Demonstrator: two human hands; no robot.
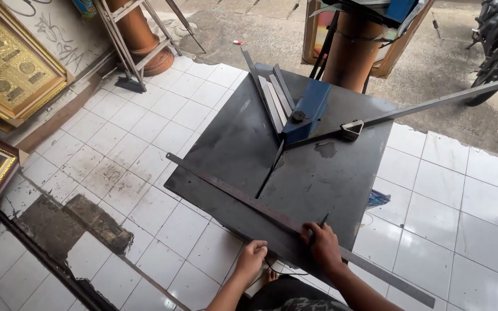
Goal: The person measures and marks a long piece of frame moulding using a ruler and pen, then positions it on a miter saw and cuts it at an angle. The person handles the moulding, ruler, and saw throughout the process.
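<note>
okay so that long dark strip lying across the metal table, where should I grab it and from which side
Probably its near stretch, from the table's front edge. The long dark strip lies flat and slanted, so pinch its narrow edges from above. The right hand already presses there, holding a pencil; the left hand rests on the edge beside it.

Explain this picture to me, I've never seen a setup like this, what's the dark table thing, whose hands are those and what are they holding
The picture comes from a camera worn on a person's head, looking down at their own two hands. In front of them stands a dark metal table on a white tiled floor. Bolted on top is a blue cutting head with angled blades and a long lever handle reaching off to the right. A long dark strip lies slantwise across the table's near side. The right hand presses on that strip and holds a thin pencil-like tool. The left hand grips the table's near edge. Gold picture frames lean at the left.
</note>
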